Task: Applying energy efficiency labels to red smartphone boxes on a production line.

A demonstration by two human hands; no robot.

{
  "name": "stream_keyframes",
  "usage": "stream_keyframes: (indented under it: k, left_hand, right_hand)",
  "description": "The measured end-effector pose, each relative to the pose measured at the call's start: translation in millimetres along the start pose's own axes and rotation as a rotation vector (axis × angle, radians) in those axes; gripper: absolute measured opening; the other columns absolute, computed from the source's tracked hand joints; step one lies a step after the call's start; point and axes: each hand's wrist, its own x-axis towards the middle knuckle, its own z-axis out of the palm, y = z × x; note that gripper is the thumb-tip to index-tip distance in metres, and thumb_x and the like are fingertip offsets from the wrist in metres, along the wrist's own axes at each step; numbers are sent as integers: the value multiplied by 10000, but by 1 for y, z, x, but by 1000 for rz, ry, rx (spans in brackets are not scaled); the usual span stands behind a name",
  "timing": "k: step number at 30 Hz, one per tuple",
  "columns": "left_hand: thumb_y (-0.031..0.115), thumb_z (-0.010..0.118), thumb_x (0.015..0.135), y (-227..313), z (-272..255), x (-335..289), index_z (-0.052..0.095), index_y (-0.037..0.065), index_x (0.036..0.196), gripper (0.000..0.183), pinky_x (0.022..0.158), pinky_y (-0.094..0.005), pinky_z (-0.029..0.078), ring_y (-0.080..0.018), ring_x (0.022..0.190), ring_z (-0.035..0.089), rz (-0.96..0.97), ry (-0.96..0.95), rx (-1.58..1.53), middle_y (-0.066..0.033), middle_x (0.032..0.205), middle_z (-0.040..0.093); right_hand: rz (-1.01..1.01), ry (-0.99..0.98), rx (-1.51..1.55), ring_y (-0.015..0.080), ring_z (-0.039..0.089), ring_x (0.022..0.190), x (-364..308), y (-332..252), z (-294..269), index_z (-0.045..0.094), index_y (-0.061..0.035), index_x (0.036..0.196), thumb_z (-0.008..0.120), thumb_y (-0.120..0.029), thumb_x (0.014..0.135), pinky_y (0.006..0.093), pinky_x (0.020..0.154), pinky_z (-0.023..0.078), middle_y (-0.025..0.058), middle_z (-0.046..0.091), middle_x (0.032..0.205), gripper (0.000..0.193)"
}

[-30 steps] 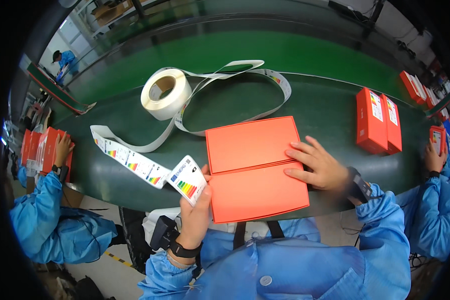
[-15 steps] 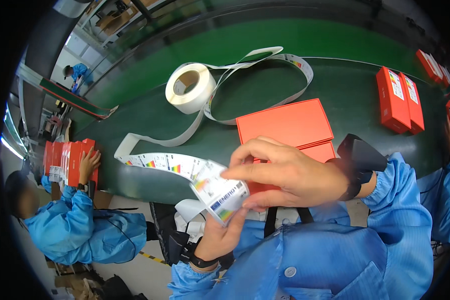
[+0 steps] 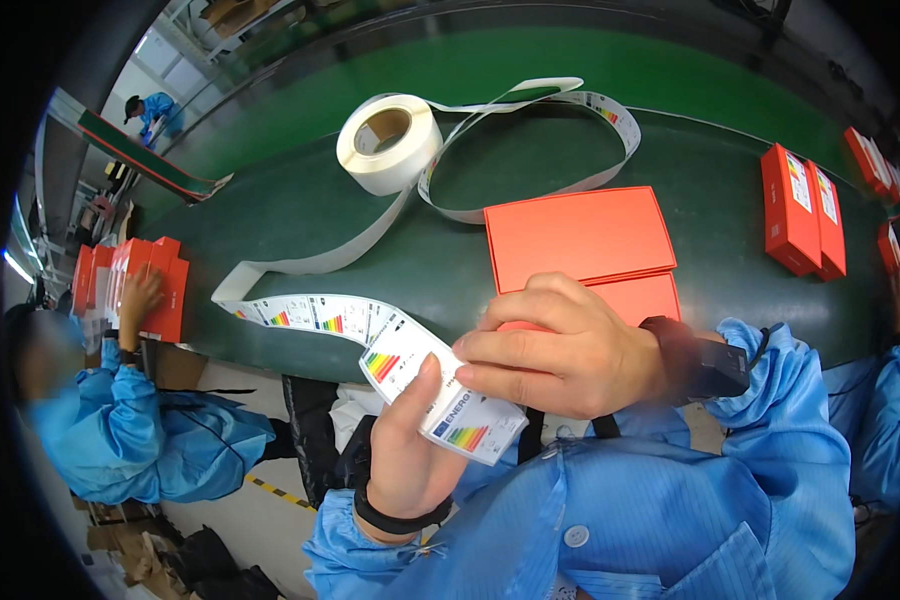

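Note:
My left hand (image 3: 410,455) grips the end of a strip of white printed labels (image 3: 390,352), thumb on top, in front of my body. Coloured bar charts mark the labels. Across the strip's end reaches my right hand (image 3: 575,350), its fingertips pinched at the label near my left thumb; the exact hold is partly hidden by the fingers. From my left hand the strip loops over the table to a white label roll (image 3: 400,172) standing at the back. Two orange-red boxes (image 3: 582,236) lie just beyond my right hand, which partly covers the nearer one.
Two upright orange-red boxes with labels (image 3: 792,215) stand to the right on the dark green work surface (image 3: 305,215). At left, a co-worker in blue (image 3: 160,435) handles several red boxes (image 3: 168,300). Another co-worker's arm (image 3: 885,420) shows at the right edge.
The strip's end has turned flatter and my left thumb now lies on top of it. My right fingers have drawn together at the label. The left co-worker's hand has shifted on the boxes.

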Motion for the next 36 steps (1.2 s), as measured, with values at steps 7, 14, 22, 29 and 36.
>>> stream_keyframes:
  k: [7,14,22,29,36]
  left_hand:
    - [316,416,911,5,-6,10,308,-32,1290,525,902,-379,409,-255,1068,510,27,21,222,-183,1177,494]
    - [218,479,875,59,-62,33,452,-76,1130,390,763,-361,492,-278,836,614,222,138,572,-248,931,608]
    - [181,599,791,39,-69,11,582,-13,858,206,734,-348,463,-248,800,595,258,-75,924,-165,823,624]
    - [-13,500,773,6,-76,19,603,21,906,171,770,-354,447,-262,908,571,387,-576,1189,-135,1054,592]
    - [-56,576,699,-6,-83,24,580,70,825,178,694,-334,488,-259,864,600,567,-554,1374,-95,995,635]
  right_hand:
    - [94,60,291,235,558,896,5,-9,-10,634,-69,886,641,-86,696,349,692,422,81,602,948,191]
    - [664,581,1047,281,604,770,13,-6,-68,352,-96,1078,506,-46,822,373,738,504,178,557,922,303]
    - [763,-515,691,165,519,650,-2,33,-52,343,-111,1278,449,-64,848,292,622,431,65,531,762,444]
    - [668,-871,409,260,515,533,5,36,-24,199,-110,1374,464,-9,805,383,512,403,154,499,622,636]
    - [649,-878,350,254,483,488,6,40,-12,157,-76,1383,485,-4,773,379,479,378,124,463,546,696]
